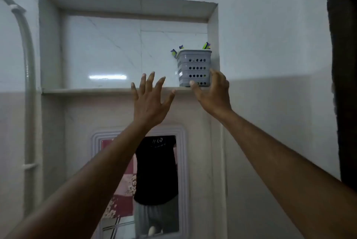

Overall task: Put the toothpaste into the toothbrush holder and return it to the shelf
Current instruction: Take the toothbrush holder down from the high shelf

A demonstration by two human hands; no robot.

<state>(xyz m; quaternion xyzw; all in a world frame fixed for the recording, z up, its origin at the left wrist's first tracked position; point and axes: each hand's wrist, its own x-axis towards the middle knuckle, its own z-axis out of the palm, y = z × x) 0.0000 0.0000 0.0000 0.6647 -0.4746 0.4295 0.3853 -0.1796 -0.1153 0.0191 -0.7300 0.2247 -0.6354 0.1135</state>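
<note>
Both bare forearms reach up from the frame's bottom. Left hand [149, 101] hangs empty, fingers spread, at centre; right hand [211, 93] grasps the grey perforated toothbrush holder [194, 67] standing at the right end of the recessed shelf [87, 90], toothbrushes [206, 45] poking out.

Both hands raised: left [149, 103] splayed, right [212, 93] cupped.

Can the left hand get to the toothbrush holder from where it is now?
Probably yes. The left hand is open, fingers spread, just left of the toothbrush holder, with only bare shelf ledge between them. The right hand grips the holder's lower right side; its left face is uncovered.
</note>
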